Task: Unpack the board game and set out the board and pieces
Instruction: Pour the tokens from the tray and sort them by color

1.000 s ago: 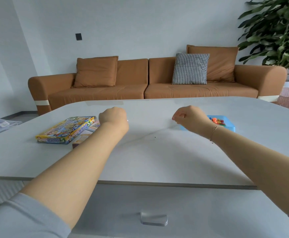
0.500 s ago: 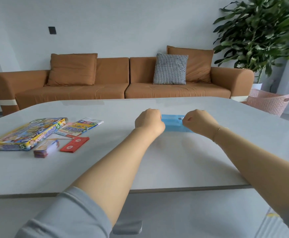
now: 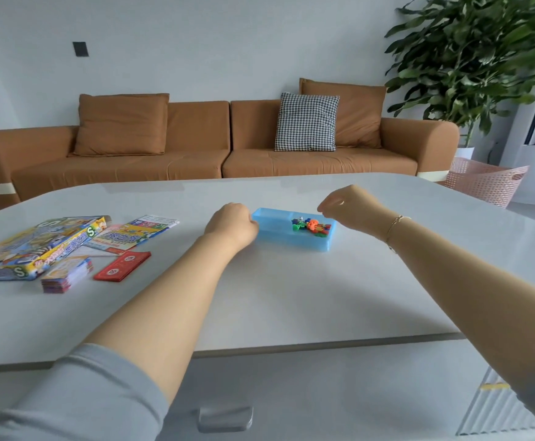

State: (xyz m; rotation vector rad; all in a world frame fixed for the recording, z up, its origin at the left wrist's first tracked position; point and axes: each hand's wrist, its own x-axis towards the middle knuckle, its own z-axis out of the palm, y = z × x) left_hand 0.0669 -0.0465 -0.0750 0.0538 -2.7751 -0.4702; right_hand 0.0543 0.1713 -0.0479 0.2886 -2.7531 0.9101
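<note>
Two bare arms are stretched over the table (image 3: 291,297). The left hand (image 3: 231,225) is curled against the left end of the blue tray (image 3: 278,232); its fingers are hidden, so its grip cannot be told. The right hand (image 3: 350,207) is held above the tray, fingers curled, nothing seen in it. Small pieces (image 3: 311,226) are piled in the tray. The box (image 3: 33,246), cards (image 3: 67,274) and a leaflet (image 3: 135,233) are laid at the left. A sofa (image 3: 215,148) and plant (image 3: 479,52) are seen behind.

On the table (image 3: 291,297) we saw the tray (image 3: 291,238) near the middle, small pieces (image 3: 311,225) in its right compartment. The game box (image 3: 33,246) lay far left, the card stack (image 3: 67,274) before it, the booklet (image 3: 132,233) to its right.
</note>
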